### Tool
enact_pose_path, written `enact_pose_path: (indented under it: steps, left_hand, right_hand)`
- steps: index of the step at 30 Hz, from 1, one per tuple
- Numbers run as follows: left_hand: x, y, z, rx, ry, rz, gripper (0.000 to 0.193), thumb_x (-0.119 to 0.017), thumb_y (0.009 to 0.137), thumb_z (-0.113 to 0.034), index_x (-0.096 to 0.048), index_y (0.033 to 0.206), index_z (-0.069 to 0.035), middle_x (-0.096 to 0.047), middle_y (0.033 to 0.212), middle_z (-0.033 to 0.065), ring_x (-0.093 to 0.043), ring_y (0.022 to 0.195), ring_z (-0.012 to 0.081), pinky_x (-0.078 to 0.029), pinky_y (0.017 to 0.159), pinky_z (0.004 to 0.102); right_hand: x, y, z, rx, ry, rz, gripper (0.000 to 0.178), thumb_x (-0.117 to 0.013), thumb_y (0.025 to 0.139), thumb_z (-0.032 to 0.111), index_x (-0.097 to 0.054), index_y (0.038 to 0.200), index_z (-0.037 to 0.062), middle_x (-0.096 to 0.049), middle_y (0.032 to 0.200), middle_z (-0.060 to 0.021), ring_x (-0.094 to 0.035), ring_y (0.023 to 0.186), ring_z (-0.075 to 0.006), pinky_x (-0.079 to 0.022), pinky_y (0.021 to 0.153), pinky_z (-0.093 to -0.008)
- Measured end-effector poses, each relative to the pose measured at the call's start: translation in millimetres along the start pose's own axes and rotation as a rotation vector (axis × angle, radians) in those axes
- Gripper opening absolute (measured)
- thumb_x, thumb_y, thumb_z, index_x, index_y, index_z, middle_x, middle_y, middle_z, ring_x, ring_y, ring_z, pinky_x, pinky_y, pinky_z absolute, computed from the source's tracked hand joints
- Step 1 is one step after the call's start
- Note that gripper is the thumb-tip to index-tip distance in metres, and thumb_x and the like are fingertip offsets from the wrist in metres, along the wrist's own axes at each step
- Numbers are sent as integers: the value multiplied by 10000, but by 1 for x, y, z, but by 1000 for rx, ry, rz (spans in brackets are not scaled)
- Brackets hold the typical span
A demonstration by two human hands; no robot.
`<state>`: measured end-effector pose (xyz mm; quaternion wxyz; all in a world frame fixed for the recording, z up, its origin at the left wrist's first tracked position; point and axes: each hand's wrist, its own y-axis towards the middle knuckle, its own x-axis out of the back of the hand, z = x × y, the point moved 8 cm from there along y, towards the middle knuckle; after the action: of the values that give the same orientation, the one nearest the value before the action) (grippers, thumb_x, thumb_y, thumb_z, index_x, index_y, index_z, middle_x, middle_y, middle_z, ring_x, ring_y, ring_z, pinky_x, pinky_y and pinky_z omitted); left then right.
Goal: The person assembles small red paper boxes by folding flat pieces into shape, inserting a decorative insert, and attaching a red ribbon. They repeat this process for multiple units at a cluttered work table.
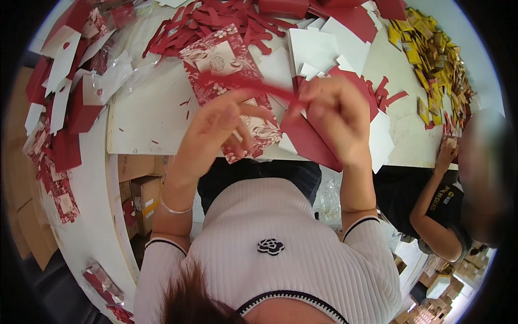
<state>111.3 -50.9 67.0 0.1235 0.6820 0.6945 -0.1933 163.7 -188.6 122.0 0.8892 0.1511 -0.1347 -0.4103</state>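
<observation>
A red ribbon (243,82) stretches, blurred by motion, above the table between my hands. My right hand (337,116) is closed, pinching the ribbon's right end between thumb and fingers. My left hand (216,127) is just below the ribbon's left part, its fingers bent but apart; I see no firm grip there. Beneath my hands lies a long red-and-cream floral printed piece (218,48) with cream panels, slanting toward the table's front edge. Dark red and white folded card boxes (307,135) lie under and beside my right hand.
A heap of red ribbons (216,21) lies at the back. White card pieces (324,46) are stacked behind my right hand. Red and white boxes (67,81) crowd the left. Small yellow packets (431,54) pile up at the right, near another person's arm (437,216).
</observation>
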Motion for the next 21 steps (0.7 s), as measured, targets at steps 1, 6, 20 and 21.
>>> enact_pose_path:
  steps: [1,6,20,21]
  left_hand:
    - [-3,-1,2,5,-55,43,330,-448,913,-329,-529,943,-11,-605,867,107,-447,482,48,-320,396,165]
    - [-3,-19,29,-24,-369,259,326,-505,875,-336,-486,1001,-36,-607,940,135,-498,498,89,-338,384,172]
    - [-35,-31,38,-111,-316,166,234,-477,909,-224,-502,1061,-47,-555,785,4,-499,655,48,-399,514,165]
    - [-38,-36,33,-156,-177,115,220,-480,909,-208,-511,1050,-41,-559,793,2,-500,655,44,-398,512,162]
  right_hand:
    - [-9,-12,8,83,-176,55,218,-530,701,-74,-526,901,12,-600,835,-84,-564,719,-222,-440,659,-304]
    - [-29,-47,2,-19,321,117,154,-626,748,11,-519,856,32,-603,666,-83,-556,629,-171,-403,582,-306]
    - [-55,-76,-14,-223,715,-271,120,-607,812,106,-584,840,-9,-597,670,-72,-540,590,-120,-428,550,-232]
    - [-54,-81,-12,-245,677,-332,92,-600,812,50,-590,866,-23,-606,700,-72,-553,576,-95,-438,522,-210]
